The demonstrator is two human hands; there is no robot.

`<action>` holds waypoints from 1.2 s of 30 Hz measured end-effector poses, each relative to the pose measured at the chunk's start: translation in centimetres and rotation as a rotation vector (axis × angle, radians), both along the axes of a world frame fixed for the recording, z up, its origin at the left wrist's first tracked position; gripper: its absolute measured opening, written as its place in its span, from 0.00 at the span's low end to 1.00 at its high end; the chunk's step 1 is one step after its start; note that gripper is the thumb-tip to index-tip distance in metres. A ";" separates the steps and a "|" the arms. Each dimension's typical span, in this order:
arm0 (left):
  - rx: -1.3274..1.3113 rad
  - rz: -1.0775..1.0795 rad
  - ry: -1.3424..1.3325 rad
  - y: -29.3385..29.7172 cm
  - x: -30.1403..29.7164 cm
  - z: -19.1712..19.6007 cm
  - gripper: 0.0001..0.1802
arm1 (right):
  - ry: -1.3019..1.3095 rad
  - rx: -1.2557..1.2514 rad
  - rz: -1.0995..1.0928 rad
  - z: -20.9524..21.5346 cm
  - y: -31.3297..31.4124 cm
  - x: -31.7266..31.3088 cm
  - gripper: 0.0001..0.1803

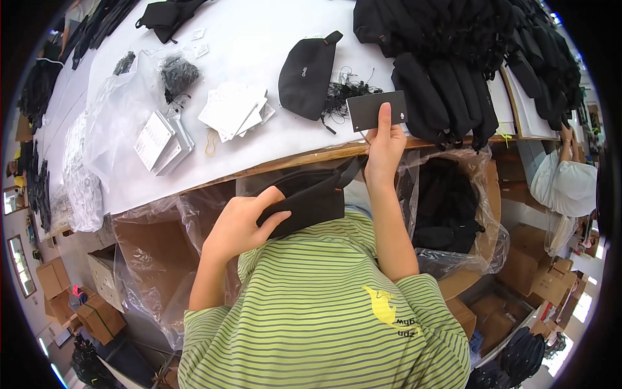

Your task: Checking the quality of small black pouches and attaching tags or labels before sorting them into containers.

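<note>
My left hand [241, 225] grips a black fabric pouch [319, 212] by its left end, thumb outside and fingers at the mouth. The pouch sits tilted in front of my chest, just off the table edge. My right hand [385, 159] holds up a dark grey tag card [364, 114], the thumb pressed on its face. The pouch's loop strap rises close to this hand's lower fingers; whether they grip it is hidden. Beyond the card lies a tangle of black strings [342, 96], beside another black pouch [306, 78] lying on the white table [259, 58].
White cards [230, 113] and booklets [162, 144] lie left on the table by a clear plastic bag [116, 107]. Black pouches [434, 39] are heaped back right. Plastic-lined cartons stand below the edge, the right carton [495, 194] holding black items. Another person [565, 178] is far right.
</note>
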State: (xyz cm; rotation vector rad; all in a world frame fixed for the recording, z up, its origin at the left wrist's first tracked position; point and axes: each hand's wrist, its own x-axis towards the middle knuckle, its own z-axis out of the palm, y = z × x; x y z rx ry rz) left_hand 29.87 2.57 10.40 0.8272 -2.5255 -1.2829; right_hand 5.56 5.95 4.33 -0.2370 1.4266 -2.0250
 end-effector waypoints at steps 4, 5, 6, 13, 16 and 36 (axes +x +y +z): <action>-0.039 -0.001 0.018 -0.4 0.0 0.2 0.11 | 0.209 0.040 -0.082 0.3 0.3 -2.2 0.23; -0.038 0.000 0.016 -0.5 -0.1 0.5 0.11 | 0.195 0.015 -0.051 0.7 0.7 -2.5 0.23; -0.032 -0.036 -0.053 -0.8 -0.3 1.0 0.11 | 0.194 0.015 -0.051 1.3 0.9 -2.4 0.23; -0.163 -0.181 0.146 -1.2 -3.1 0.9 0.11 | 1.285 0.497 1.114 7.4 3.1 -0.7 0.23; -0.164 -0.412 0.195 -1.0 -4.1 0.2 0.12 | 1.355 0.491 1.457 7.0 4.2 0.6 0.16; -0.357 0.410 -0.046 -23.8 -6.0 -6.0 0.15 | 0.966 0.343 1.593 8.2 7.3 0.6 0.26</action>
